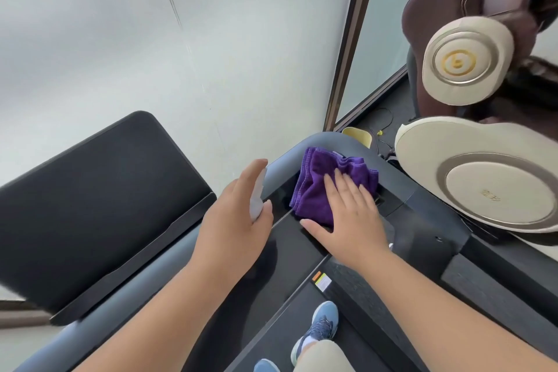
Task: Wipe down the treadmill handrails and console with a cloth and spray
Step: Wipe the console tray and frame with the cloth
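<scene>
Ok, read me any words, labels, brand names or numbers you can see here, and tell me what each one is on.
Nothing can be read with certainty.
Sticker on the treadmill deck: orange and white, print too small to read.
Lower beige disc of the massage chair: small gold characters, too blurred to read.
Upper beige disc: a gold ring emblem, no legible letters.
Dark screen: blank, no text.

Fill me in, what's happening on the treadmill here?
A person standing on the treadmill is wiping its console. The right hand presses flat on a purple cloth lying on the dark console panel near the grey handrail's right corner. The left hand holds a small pale spray bottle beside the cloth. The tilted black screen sits to the left, with neither hand on it.
</scene>
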Available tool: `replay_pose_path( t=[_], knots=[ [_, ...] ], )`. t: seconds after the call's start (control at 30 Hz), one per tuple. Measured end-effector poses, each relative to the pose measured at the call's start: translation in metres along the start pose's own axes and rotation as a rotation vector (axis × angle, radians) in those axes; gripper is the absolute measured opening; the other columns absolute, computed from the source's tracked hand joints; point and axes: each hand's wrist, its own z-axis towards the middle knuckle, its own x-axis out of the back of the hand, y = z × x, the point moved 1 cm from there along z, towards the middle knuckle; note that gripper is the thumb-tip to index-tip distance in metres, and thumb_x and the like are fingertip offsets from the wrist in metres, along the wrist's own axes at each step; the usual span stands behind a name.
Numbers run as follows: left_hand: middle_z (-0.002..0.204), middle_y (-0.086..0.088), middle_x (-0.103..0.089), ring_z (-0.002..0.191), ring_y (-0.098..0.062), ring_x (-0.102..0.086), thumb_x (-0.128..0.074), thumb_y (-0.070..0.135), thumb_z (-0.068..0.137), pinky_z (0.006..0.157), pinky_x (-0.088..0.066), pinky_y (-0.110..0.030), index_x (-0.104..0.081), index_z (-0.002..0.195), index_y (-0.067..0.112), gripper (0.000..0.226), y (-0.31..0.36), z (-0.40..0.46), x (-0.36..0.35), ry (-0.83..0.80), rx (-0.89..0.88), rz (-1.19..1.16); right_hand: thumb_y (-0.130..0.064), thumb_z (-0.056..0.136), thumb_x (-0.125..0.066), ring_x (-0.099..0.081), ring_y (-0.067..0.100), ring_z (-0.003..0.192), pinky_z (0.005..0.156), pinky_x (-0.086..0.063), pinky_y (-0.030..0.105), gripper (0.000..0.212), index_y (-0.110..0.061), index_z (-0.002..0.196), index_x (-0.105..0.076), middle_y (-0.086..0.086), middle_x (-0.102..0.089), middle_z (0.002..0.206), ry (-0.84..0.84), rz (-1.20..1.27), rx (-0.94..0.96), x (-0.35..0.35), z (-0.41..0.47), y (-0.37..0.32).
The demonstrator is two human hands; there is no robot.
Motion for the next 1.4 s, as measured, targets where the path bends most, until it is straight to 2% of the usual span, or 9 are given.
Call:
replay_pose_path(
  t=[0.1,0.27,0.4,0.6,0.8,1.0,1.1,1.2,1.4],
  knots=[
    [0.120,0.026,-0.053,0.100,-0.002,-0.050,-0.059,0.024,0.098,0.084,-0.039,-0.023,-0.027,0.140,0.057,0.063,0.000,-0.004,0.000,0.001,-0.012,-0.018,-0.089,0.087,-0.022,-0.013,0.022,0.160,0.130,-0.013,0.045,0.107,-0.016,0.165,-0.018,0.007,-0.016,0.173,-0.012,0.006,-0.046,0.002,-0.021,0.000],
    [0.119,0.025,-0.054,0.102,-0.004,-0.052,-0.059,0.025,0.098,0.084,-0.042,-0.024,-0.028,0.142,0.055,0.062,-0.010,-0.011,-0.001,-0.001,0.006,-0.032,-0.093,0.085,-0.022,-0.027,0.030,0.156,0.122,-0.029,0.051,0.112,-0.012,0.161,-0.033,0.012,-0.030,0.168,-0.036,-0.024,-0.121,0.002,-0.050,-0.018],
    [0.122,0.029,-0.050,0.101,0.002,-0.047,-0.058,0.026,0.099,0.085,-0.037,-0.020,-0.028,0.144,0.054,0.061,-0.016,-0.010,-0.001,-0.003,0.024,-0.017,-0.087,0.090,-0.020,-0.025,0.034,0.156,0.127,-0.022,0.053,0.109,-0.005,0.160,-0.033,0.020,-0.029,0.167,-0.031,-0.047,-0.119,-0.007,-0.046,-0.035],
    [0.122,0.029,-0.049,0.100,0.002,-0.047,-0.057,0.026,0.098,0.085,-0.037,-0.021,-0.026,0.142,0.056,0.062,-0.024,-0.006,0.003,-0.008,0.049,-0.008,-0.094,0.082,-0.010,-0.002,0.032,0.161,0.130,-0.006,0.048,0.121,-0.006,0.165,-0.006,0.020,-0.003,0.172,-0.033,-0.022,-0.177,-0.002,0.016,-0.034],
    [0.122,0.028,-0.051,0.102,0.004,-0.046,-0.058,0.026,0.098,0.086,-0.038,-0.021,-0.026,0.140,0.057,0.062,-0.031,-0.006,0.008,0.023,0.074,-0.007,-0.084,0.091,-0.008,0.014,0.028,0.160,0.130,0.002,0.045,0.105,-0.011,0.164,0.012,0.017,0.015,0.172,0.016,0.088,-0.121,-0.001,0.051,-0.045],
    [0.131,0.035,-0.046,0.112,0.010,-0.044,-0.060,0.024,0.097,0.093,-0.035,-0.017,-0.029,0.143,0.055,0.063,-0.031,-0.009,0.013,0.061,0.071,-0.001,-0.079,0.092,0.003,0.009,0.031,0.160,0.129,0.002,0.051,0.093,-0.024,0.166,-0.012,0.011,0.003,0.174,0.040,0.135,-0.023,0.012,0.099,-0.057],
    [0.131,0.035,-0.045,0.109,0.013,-0.041,-0.060,0.023,0.097,0.094,-0.035,-0.018,-0.030,0.144,0.054,0.063,-0.028,-0.009,0.011,0.059,0.069,-0.009,-0.076,0.096,-0.004,0.013,0.029,0.160,0.129,0.003,0.050,0.089,-0.021,0.166,0.000,0.010,0.011,0.174,0.033,0.157,-0.036,0.009,0.085,-0.056],
    [0.133,0.036,-0.044,0.109,0.014,-0.040,-0.060,0.023,0.097,0.094,-0.035,-0.018,-0.030,0.145,0.053,0.063,-0.023,-0.010,0.009,0.042,0.056,-0.014,-0.075,0.096,-0.001,0.013,0.028,0.160,0.128,0.000,0.049,0.089,-0.019,0.165,0.013,0.011,0.018,0.172,-0.009,0.125,-0.022,0.001,0.052,-0.051],
    [0.128,0.030,-0.053,0.107,0.005,-0.048,-0.060,0.022,0.097,0.092,-0.041,-0.022,-0.032,0.144,0.052,0.062,-0.020,-0.011,0.003,0.010,0.068,-0.054,-0.076,0.094,0.006,0.011,0.022,0.160,0.130,0.002,0.046,0.092,-0.019,0.166,0.004,0.008,0.012,0.174,-0.174,0.065,0.083,0.001,-0.016,-0.025]
  ],
)
